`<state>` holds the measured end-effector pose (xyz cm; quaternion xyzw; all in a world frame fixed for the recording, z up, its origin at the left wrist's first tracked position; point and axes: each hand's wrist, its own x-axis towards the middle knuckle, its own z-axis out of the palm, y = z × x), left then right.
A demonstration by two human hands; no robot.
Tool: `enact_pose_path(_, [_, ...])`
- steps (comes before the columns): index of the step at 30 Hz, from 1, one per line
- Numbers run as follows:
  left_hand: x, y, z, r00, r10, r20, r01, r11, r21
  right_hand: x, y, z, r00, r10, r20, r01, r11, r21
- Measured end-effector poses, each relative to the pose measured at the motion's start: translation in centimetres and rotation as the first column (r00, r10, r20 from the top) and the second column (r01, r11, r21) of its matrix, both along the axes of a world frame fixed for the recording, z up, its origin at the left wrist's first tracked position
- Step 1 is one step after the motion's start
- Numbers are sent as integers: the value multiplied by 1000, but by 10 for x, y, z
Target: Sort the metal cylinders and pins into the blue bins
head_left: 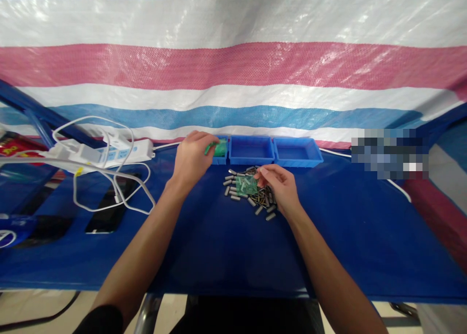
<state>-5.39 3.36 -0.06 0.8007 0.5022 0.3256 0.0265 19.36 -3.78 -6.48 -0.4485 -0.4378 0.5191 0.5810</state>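
My left hand (192, 156) is closed over the left blue bin (220, 162), its thumb and fingers pinching a thin green plastic piece (210, 146). More green plastic (221, 148) lies inside that bin. On the blue table, a pile of small metal cylinders (251, 202) and thinner brass-coloured pins (261, 197) is spread out. A see-through green plastic piece (246, 184) rests on the pile. At the pile's right edge is my right hand (282, 185), thumb and fingertips pressed together; whatever they hold is too small to make out.
Two more blue bins, the middle bin (251, 160) and the right bin (299, 163), stand in a row along the striped sheet (233, 66). At left are a white power strip (126, 151), tangled white cables (127, 205) and a dark phone (105, 212). A blurred-out patch covers something at right.
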Motion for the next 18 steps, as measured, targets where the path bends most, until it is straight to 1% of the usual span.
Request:
enact_pose_path(2, [-4, 5, -7, 993, -9, -117, 8, 1000, -11, -1, 0, -1, 1000, 15, 2, -15, 1000, -1])
enact_pose_path(4, [-5, 8, -14, 978, -57, -200, 47, 998, -52, -1, 0, -3, 1000, 29, -6, -29, 1000, -6])
enact_pose_path(7, [-3, 9, -21, 950, -126, -286, 104, 991, -89, -1, 0, -6, 999, 40, -24, -40, 999, -17])
enact_pose_path(9, [-1, 9, -23, 938, -141, -316, 116, 989, -97, 0, 0, -6, 999, 42, -34, -43, 999, -22])
enact_pose_path(11, [1, 8, -24, 936, -122, -329, 94, 991, -99, 0, 0, -6, 998, 46, -44, -47, 999, -26])
enact_pose_path(15, [3, 4, -24, 936, -41, -349, 6, 995, -99, 1, 0, -5, 997, 57, -52, -58, 998, -34])
enact_pose_path(18, [6, 3, -24, 950, -19, -311, -12, 995, -98, 0, 0, -4, 997, 54, -51, -56, 998, -43])
